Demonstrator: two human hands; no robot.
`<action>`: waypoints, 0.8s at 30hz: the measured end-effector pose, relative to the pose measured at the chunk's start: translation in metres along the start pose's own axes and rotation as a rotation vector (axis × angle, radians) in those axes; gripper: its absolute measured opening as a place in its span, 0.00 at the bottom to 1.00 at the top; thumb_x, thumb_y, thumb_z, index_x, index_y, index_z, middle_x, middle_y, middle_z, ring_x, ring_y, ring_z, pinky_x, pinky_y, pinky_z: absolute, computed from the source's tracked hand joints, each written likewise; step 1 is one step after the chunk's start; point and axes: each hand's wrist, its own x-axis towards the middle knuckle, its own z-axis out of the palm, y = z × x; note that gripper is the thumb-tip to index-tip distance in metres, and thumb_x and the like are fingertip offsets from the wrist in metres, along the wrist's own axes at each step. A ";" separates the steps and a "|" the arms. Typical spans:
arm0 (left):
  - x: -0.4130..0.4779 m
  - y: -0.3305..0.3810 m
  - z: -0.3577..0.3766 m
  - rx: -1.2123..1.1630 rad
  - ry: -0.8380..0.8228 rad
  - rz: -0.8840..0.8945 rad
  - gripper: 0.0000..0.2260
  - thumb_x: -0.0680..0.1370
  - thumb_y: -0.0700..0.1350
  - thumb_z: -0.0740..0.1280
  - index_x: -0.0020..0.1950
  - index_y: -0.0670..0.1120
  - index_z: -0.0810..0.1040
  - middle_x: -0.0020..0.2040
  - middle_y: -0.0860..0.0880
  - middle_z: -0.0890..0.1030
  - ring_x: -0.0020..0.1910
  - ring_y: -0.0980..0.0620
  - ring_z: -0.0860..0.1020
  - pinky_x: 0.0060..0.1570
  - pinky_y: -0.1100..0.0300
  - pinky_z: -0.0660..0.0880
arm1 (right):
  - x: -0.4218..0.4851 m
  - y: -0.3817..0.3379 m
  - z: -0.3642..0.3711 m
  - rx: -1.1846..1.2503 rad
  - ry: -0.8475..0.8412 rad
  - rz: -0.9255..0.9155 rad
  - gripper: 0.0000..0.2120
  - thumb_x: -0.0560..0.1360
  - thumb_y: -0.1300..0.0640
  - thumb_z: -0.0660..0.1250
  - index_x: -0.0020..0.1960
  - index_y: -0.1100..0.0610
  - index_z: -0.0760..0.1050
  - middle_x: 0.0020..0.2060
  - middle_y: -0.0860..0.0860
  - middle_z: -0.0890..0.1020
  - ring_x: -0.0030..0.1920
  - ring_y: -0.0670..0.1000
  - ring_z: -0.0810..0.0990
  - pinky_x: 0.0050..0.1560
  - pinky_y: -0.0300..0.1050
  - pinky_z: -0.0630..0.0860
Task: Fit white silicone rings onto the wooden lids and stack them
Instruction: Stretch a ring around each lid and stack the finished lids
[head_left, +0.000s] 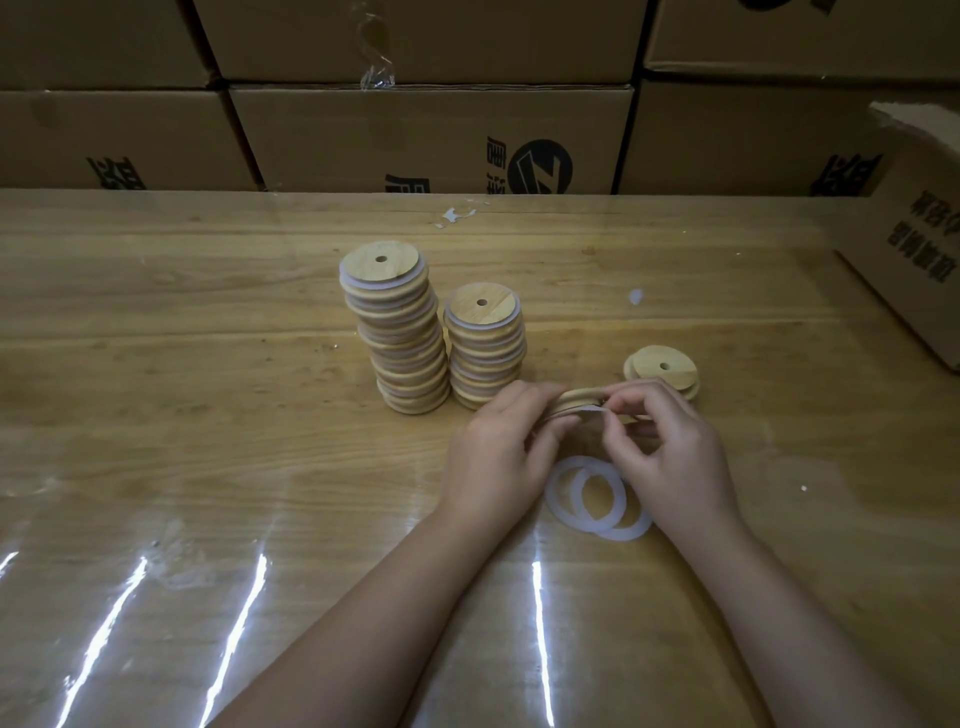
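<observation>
Hold: left hand (498, 447) and right hand (670, 457), fingers clamped on a round pale wooden lid (576, 400) just above the desk (208, 364), working a white silicone ring (592, 411) on | Risk: the ring may slip off the rim; the leaning tall lid stack (400, 332) nearby could topple if bumped.

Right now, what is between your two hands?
A wooden lid, gripped by the left hand while the right hand pinches a white ring at its edge, in the head view.
</observation>
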 end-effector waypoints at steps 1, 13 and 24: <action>0.000 0.000 0.000 0.000 0.001 0.002 0.10 0.75 0.45 0.68 0.55 0.45 0.80 0.48 0.51 0.81 0.46 0.55 0.77 0.42 0.59 0.74 | 0.000 0.000 0.000 0.012 0.003 0.006 0.07 0.70 0.68 0.68 0.44 0.58 0.76 0.45 0.47 0.79 0.48 0.42 0.77 0.43 0.33 0.76; 0.001 -0.007 0.004 -0.115 0.011 -0.009 0.11 0.75 0.46 0.68 0.55 0.44 0.80 0.47 0.52 0.81 0.46 0.62 0.75 0.44 0.71 0.70 | 0.002 0.003 -0.002 0.049 -0.039 0.057 0.07 0.72 0.67 0.67 0.46 0.57 0.76 0.43 0.48 0.79 0.44 0.43 0.77 0.41 0.33 0.75; 0.003 -0.008 0.005 -0.265 -0.050 -0.162 0.10 0.74 0.47 0.68 0.55 0.49 0.78 0.43 0.58 0.76 0.39 0.62 0.73 0.40 0.71 0.68 | 0.002 0.004 -0.004 0.139 -0.071 0.114 0.07 0.73 0.68 0.67 0.45 0.57 0.76 0.43 0.47 0.78 0.44 0.43 0.77 0.41 0.29 0.72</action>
